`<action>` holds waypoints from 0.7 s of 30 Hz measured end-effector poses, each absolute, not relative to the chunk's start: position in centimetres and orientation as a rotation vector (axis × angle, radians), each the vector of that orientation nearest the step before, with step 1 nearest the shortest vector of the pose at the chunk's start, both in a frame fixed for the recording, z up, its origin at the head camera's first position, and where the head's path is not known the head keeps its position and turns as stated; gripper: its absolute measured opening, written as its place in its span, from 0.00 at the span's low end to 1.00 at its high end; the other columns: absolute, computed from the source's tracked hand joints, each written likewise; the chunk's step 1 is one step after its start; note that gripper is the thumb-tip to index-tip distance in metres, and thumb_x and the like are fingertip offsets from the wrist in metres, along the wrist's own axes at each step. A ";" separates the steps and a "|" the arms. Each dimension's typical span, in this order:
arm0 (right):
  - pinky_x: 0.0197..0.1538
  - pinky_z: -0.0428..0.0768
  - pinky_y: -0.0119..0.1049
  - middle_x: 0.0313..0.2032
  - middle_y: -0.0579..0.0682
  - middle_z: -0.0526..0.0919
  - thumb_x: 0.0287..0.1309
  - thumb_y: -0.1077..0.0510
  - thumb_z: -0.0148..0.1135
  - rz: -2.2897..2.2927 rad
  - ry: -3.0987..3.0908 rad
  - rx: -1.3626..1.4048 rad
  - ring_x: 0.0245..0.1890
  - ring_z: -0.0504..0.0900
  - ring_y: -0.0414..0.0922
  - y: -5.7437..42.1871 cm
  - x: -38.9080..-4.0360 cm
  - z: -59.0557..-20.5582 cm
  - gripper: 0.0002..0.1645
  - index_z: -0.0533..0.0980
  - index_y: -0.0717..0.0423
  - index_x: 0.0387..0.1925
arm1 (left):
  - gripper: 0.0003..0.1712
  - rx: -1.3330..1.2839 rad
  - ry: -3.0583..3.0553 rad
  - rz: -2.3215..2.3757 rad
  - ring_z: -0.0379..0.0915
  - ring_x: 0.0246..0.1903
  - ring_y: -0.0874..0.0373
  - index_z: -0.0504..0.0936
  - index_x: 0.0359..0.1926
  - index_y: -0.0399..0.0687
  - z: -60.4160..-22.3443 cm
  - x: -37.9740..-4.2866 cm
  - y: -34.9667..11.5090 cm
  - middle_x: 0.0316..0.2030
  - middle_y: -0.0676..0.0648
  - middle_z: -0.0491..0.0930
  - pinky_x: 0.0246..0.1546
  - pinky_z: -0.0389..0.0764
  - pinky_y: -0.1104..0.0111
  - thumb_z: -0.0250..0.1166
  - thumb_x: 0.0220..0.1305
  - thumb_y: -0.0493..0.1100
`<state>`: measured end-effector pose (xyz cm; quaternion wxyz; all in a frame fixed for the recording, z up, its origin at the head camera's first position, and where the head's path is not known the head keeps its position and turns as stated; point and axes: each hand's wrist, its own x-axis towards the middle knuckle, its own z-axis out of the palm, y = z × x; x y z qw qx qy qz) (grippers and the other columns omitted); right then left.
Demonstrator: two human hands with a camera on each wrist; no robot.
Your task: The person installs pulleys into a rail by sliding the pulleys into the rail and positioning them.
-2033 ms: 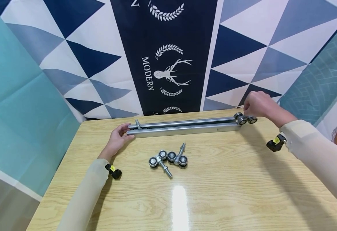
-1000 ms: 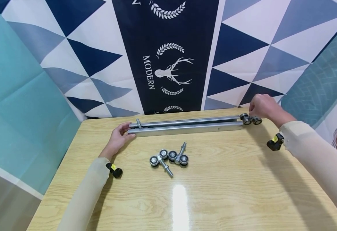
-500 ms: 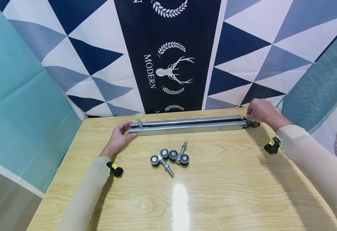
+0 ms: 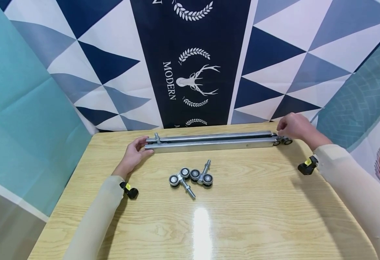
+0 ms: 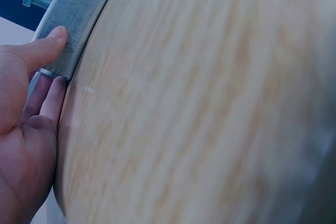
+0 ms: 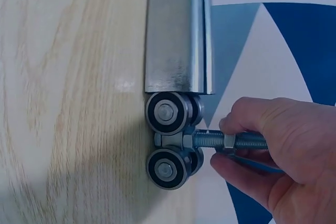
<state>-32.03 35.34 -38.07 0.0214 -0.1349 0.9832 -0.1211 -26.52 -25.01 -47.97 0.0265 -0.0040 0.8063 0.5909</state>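
Note:
A long metal track (image 4: 212,144) with a slot along its top lies near the table's back edge. My left hand (image 4: 133,153) grips its left end, thumb on the near side wall (image 5: 65,45) in the left wrist view. Just inside that end, a bolt (image 4: 157,138) sticks up from the slot. At the other end my right hand (image 4: 292,126) pinches the threaded bolt (image 6: 210,139) of a roller trolley (image 6: 167,140). The trolley's leading wheels (image 6: 167,112) are right at the track's end; its other pair (image 6: 166,169) is outside.
Two more roller trolleys, a left one (image 4: 179,177) and a right one (image 4: 201,177), lie on the wooden table (image 4: 258,202) in front of the track. A patterned cloth backdrop (image 4: 111,72) rises behind the table.
My right hand has shifted right, then lowered the trolley until its leading wheels meet the track's right end. My left hand keeps its grip on the left end.

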 end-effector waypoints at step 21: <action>0.28 0.81 0.38 0.42 0.64 0.83 0.62 0.46 0.66 -0.868 3.030 -0.205 0.30 0.81 0.45 37.8 -30.6 -38.3 0.27 0.80 0.66 0.48 | 0.40 0.038 2.496 1.874 0.67 0.65 0.47 0.68 0.71 0.44 -48.5 -26.4 -25.3 0.65 0.37 0.71 0.55 0.76 0.80 0.73 0.58 0.36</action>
